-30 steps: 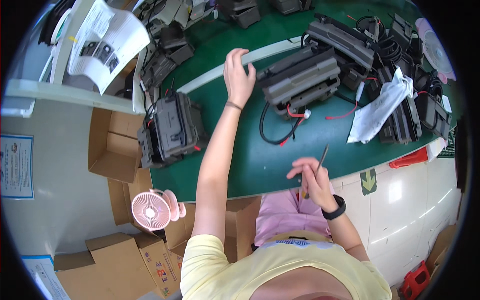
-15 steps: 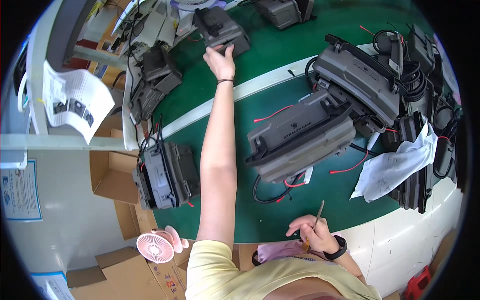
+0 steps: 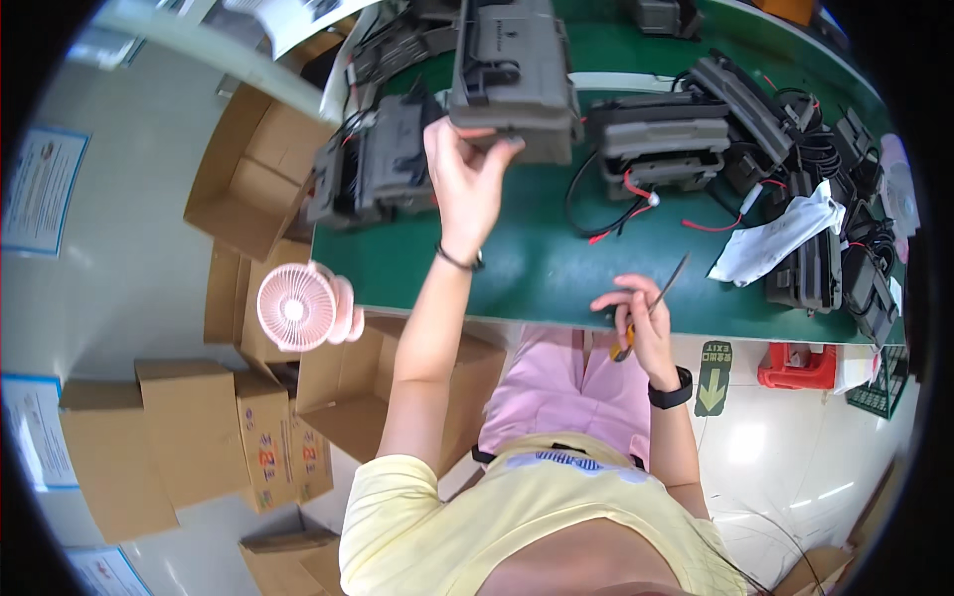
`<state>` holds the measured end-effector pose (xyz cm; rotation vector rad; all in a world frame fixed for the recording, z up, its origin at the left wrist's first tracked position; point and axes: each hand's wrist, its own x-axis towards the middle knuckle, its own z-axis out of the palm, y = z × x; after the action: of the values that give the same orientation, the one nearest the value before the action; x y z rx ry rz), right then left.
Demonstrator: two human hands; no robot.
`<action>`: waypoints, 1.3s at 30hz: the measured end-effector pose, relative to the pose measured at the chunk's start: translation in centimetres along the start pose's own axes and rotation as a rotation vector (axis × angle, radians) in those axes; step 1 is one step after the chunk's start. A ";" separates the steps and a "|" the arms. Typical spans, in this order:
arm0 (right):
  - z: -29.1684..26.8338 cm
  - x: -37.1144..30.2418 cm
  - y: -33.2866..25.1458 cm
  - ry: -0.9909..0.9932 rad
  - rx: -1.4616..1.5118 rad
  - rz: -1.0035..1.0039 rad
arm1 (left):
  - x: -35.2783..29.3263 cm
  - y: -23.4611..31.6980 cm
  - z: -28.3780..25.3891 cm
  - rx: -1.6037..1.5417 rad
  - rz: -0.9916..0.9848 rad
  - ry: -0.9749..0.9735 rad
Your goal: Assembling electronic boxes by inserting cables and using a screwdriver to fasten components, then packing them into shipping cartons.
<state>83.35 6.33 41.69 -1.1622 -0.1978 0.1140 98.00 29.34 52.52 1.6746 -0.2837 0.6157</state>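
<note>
My left hand (image 3: 465,194) is closed on the near edge of a grey plastic case (image 3: 512,84), its thumb and fingers pinching the lower side. The case is lifted over the far part of the green table, with a latch on its left side. My right hand (image 3: 646,323), near the table's front edge, holds a screwdriver (image 3: 673,277) with a yellow and black handle; its thin metal shaft points up and to the right. Right of the lifted case lies another grey case (image 3: 664,142) with a black cable and red-tipped wires.
More grey cases (image 3: 397,149) stand on the left of the green table (image 3: 527,278). Cases and coiled cables crowd its right side, beside a white plastic bag (image 3: 780,233). A pink fan (image 3: 296,306) is at the front left corner. Cardboard boxes (image 3: 199,437) stand on the floor.
My left hand has drawn the grey case from the far side of the table toward me. The view has shifted, showing more floor and boxes. The screwdriver stays in my right hand.
</note>
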 end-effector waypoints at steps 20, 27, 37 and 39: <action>4.7 -4.5 -0.1 0.397 -0.200 -0.116 | -25.3 6.5 -1.5 0.163 0.070 -0.292; 3.2 -3.1 -1.9 0.344 -0.238 0.043 | -15.2 5.6 -6.2 0.938 0.828 -0.320; 3.4 -2.3 -1.2 0.318 -0.234 -0.083 | -6.9 5.1 -4.6 0.586 0.530 -0.106; 3.6 -2.3 -1.0 0.369 -0.239 -0.103 | -9.3 5.6 -4.0 0.399 0.419 -0.362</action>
<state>80.27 8.77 43.74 -1.3853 0.0574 -0.2200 86.53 30.70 52.55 2.1336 -0.8318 0.7061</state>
